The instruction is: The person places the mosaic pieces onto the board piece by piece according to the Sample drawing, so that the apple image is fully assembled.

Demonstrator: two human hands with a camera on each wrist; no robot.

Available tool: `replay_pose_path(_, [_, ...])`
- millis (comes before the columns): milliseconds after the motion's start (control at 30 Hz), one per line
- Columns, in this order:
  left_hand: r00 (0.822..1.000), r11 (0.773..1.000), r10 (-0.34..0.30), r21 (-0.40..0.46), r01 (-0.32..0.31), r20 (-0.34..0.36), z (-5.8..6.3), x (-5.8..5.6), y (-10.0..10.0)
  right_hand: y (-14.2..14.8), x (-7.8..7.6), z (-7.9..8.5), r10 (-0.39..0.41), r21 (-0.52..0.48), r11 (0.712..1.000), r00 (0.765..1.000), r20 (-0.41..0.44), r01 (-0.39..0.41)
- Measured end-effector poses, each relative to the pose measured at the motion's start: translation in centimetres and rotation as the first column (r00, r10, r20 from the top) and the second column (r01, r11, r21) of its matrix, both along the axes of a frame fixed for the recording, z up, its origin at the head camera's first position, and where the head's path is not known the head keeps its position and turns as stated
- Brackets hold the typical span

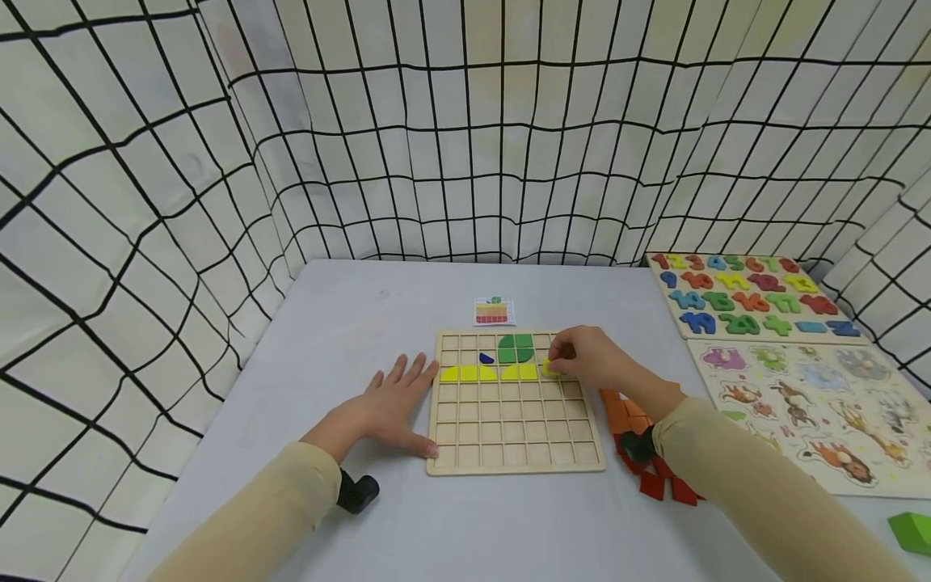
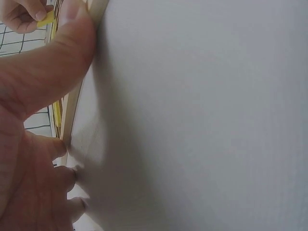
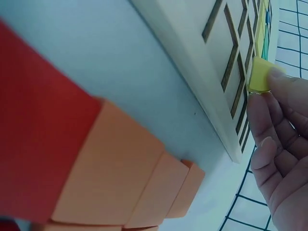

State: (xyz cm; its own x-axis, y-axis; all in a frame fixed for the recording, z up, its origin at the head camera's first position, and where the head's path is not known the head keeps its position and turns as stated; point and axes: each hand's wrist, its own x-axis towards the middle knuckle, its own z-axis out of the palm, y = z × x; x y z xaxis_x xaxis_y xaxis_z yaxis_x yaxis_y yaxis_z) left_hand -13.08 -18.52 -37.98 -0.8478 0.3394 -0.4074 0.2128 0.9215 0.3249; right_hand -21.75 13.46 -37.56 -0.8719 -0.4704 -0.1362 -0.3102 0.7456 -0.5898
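A wooden grid board lies flat on the table, with green pieces, a dark blue piece and a row of yellow pieces set in its upper cells. My right hand pinches a small yellow tile between thumb and fingertips at the right end of that yellow row. The left hand rests spread at the board's left edge, its thumb against the frame near the lower corner. In the left wrist view that thumb lies along the wooden rim.
Orange tiles and red tiles lie loose right of the board. Behind it sits a small picture card. A number puzzle and an animal puzzle lie at the right, a green block nearer. Black netting surrounds the table.
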Motion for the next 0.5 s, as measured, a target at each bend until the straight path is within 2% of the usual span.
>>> replay_pose_path(200, [1.0,1.0,-0.001,0.005,0.001,-0.002,0.1,-0.1,0.0,-0.4,-0.1,-0.3,-0.022,0.048,0.999,1.0,-0.01,0.023])
replay_pose_path(500, [1.0,1.0,0.0,0.007,0.0,-0.002,0.0,0.0,0.0,-1.4,0.5,-0.6,-0.054,0.111,0.992,0.996,-0.069,0.061])
